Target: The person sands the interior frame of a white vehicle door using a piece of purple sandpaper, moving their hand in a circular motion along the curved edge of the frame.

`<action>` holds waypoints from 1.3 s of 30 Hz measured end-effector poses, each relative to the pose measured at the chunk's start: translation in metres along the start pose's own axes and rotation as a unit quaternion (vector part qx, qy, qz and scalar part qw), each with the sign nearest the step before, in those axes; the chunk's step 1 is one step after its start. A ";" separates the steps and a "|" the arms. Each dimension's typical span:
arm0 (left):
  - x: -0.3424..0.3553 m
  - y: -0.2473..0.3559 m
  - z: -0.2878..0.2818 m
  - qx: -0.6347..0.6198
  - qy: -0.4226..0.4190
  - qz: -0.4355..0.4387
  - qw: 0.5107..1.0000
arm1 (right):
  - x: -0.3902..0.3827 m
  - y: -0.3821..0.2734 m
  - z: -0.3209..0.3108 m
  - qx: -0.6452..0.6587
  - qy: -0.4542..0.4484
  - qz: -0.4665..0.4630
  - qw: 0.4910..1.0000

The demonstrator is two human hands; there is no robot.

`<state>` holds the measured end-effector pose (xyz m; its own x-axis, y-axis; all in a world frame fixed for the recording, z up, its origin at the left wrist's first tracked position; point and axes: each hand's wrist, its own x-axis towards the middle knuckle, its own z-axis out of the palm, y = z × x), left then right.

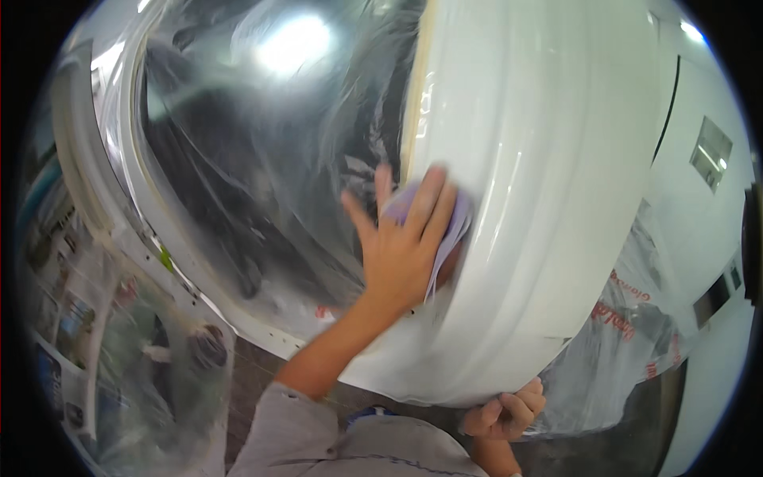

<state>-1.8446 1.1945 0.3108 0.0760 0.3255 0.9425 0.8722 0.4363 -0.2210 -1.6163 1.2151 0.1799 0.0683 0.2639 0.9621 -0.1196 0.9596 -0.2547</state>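
Observation:
My left hand point(401, 246) presses a thin purple sheet point(459, 224) against a white vehicle panel point(540, 199), beside a window covered in clear plastic point(246, 159). Its thumb and one finger lie over the sheet, and other fingers reach toward the window's taped edge point(417, 95), slightly blurred. At the bottom right, my right hand point(509, 413) is closed with curled fingers at the panel's lower edge.
Crinkled plastic sheeting with red print point(604, 358) hangs right of the panel. More plastic-covered items point(159, 381) stand at lower left. A white wall with a small window point(710, 155) is at the right. Dark flooring point(254, 358) shows below.

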 end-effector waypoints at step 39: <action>-0.177 0.003 -0.083 -0.587 -0.087 -0.262 0.761 | -0.013 -0.052 0.002 0.255 -0.204 -0.044 0.944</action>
<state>-1.8152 1.0681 0.1638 -0.4064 0.5161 0.7540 0.5986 -0.4731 0.6465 -1.6125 1.1617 0.1810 -0.2748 0.0252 0.9612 -0.5993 0.7773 -0.1917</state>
